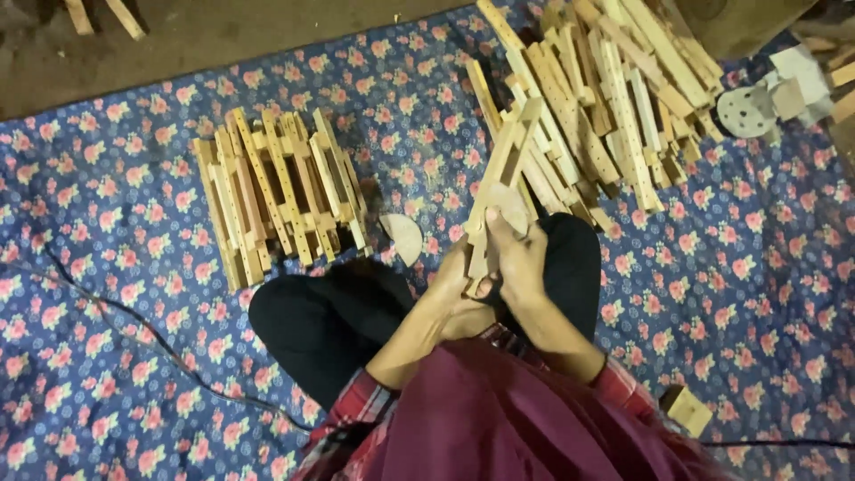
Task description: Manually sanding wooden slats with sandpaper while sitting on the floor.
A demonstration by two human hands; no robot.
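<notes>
Wooden slat (500, 169), light and rigid by the look, gripped low by both hands, left hand (459, 289) beneath right hand (517, 258), over a floral cloth (134, 356).

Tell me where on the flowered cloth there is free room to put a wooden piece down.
Bare blue flowered cloth lies left of the black-trousered knee, crossed only by a thin black cable, and at right beyond the other knee, above the small wooden block. Crowded: the stacked slotted wooden frames and the loose heap of wooden sticks.
</notes>
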